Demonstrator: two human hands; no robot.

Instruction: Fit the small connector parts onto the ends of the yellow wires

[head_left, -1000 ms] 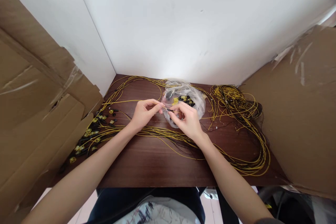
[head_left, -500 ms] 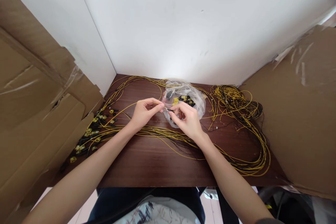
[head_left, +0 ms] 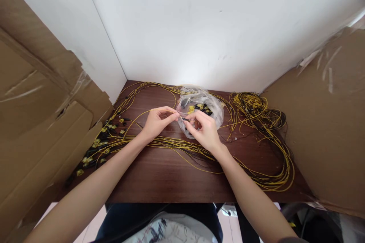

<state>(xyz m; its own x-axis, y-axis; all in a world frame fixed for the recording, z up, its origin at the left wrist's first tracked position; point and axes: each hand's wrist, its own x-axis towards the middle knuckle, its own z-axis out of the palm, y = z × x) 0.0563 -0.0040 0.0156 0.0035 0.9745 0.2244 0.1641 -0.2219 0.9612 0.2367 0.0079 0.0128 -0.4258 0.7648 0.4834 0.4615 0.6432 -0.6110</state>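
Over the middle of a dark wooden table (head_left: 159, 178), my left hand (head_left: 156, 122) pinches the end of a thin yellow wire (head_left: 137, 115) that arcs off to the left. My right hand (head_left: 203, 131) is closed in a pinch on a small black connector (head_left: 185, 119), tip to tip with the left fingers. Just behind both hands lies a clear plastic bag (head_left: 199, 108) with small black and yellow parts in it.
Long yellow and black wires (head_left: 182, 146) run across the table under my wrists. A tangled coil of wires (head_left: 256, 112) lies at the right back. Finished wire ends with yellow and black pieces (head_left: 99, 144) cluster at the left. Cardboard sheets (head_left: 37, 121) stand on both sides; a white wall is behind.
The yellow wire held by my left hand has bowed up into a higher arc at the left. Both hands stay nearly in place, fingertips together.
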